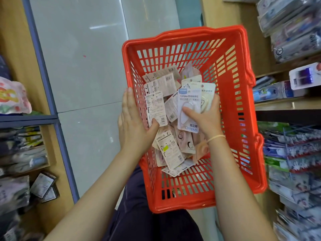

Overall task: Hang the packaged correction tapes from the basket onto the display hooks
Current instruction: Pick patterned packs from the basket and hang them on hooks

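The right hand (pixel 205 117) holds a small fan of packaged correction tapes (pixel 190 108) above the basket, the thumb pressing on the clear blister of the front card and the fingers curled behind the others; a thin pale band (pixel 215 137) sits on this wrist. The left hand (pixel 132 124) pinches one single pack (pixel 156 108), back side up with its barcode visible, between the thumb and the fingers, which are mostly hidden behind the card — this hand lies against the left wall of the basket. Under both hands the loose pile of packs (pixel 171 146) lies on the bottom of the red basket (pixel 243 105), some face up, most face down, overlapping each other in every direction. The basket is made of slotted plastic and rests on the person's lap, on dark trousers (pixel 135 214). To the right, just beside the basket, the display hooks (pixel 295 136) carry rows of hanging stationery packs, and wooden shelves (pixel 286 40) above them hold more wrapped goods. To the left — another shelf unit (pixel 20 136) with bags and boxed items, and a pale tiled floor (pixel 83 84) between.
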`<move>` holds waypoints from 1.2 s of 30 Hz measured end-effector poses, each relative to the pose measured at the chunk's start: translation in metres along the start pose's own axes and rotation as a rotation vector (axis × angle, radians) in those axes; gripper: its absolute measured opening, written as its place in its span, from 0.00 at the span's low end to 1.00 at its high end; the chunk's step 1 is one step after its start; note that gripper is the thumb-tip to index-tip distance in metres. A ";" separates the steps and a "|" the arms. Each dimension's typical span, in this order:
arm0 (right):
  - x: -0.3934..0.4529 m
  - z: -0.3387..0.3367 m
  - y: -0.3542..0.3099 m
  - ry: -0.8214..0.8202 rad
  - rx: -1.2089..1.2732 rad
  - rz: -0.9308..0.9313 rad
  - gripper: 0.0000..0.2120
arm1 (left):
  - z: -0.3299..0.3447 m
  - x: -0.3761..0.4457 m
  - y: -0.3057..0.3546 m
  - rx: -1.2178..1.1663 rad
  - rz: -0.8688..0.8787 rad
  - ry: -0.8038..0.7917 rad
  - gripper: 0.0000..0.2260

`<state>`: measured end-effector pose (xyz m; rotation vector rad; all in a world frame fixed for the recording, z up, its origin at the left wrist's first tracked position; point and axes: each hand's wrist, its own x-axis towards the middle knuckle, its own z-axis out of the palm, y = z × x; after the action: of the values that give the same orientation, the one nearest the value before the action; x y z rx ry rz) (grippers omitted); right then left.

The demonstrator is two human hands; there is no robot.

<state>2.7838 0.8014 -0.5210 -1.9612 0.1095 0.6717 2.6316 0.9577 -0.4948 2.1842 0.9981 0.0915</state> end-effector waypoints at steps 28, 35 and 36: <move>-0.224 -0.170 -0.200 -0.152 0.446 -0.160 0.35 | -0.138 -0.104 0.237 -0.819 -0.112 -0.739 0.09; -0.256 -0.199 -0.229 -0.029 0.363 -0.218 0.35 | -0.162 -0.109 0.284 -1.005 -0.080 -0.834 0.24; -0.260 -0.199 -0.232 0.035 0.353 -0.225 0.34 | -0.162 -0.112 0.289 -1.041 -0.100 -0.831 0.24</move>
<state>2.7292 0.6885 -0.1398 -1.6154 0.0249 0.4368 2.6806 0.8491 -0.1657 1.0285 0.3955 -0.2711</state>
